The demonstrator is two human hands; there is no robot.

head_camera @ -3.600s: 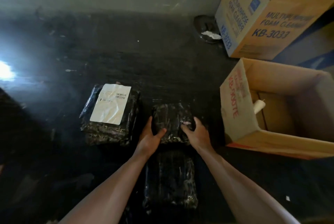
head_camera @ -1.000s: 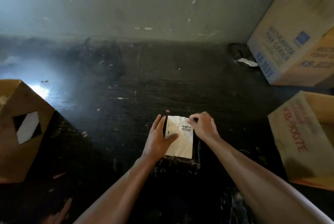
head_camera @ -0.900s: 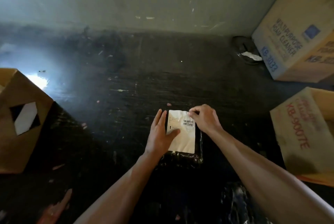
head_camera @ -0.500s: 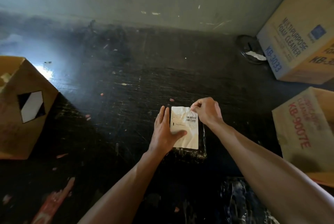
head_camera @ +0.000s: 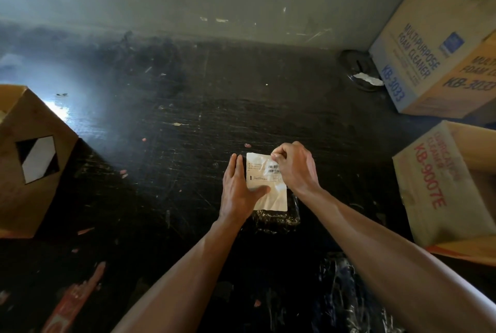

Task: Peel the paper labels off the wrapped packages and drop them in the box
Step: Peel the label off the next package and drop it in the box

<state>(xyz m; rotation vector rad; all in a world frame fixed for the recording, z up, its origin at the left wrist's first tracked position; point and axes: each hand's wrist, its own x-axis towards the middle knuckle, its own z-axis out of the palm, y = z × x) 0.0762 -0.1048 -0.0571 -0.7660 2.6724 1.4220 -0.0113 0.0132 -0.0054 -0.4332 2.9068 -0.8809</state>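
A black plastic-wrapped package (head_camera: 279, 218) lies on the dark floor in front of me, with a cream paper label (head_camera: 268, 198) covering most of its top. My left hand (head_camera: 239, 190) lies flat along the package's left side, thumb pressed on the label. My right hand (head_camera: 294, 166) pinches the label's top right corner, which looks slightly lifted. An open cardboard box (head_camera: 440, 187) with red print stands to the right.
A closed foam cleaner carton (head_camera: 429, 45) sits at the back right by the grey wall. Another cardboard box (head_camera: 29, 161) stands at the left. A second wrapped package (head_camera: 346, 284) lies near my right forearm. A dark round object (head_camera: 359, 69) lies beside the carton.
Since the earliest frame a labelled package has come under my hands. Over the last second my right fingers closed on the label's top right corner; my left hand stayed pressed on it.
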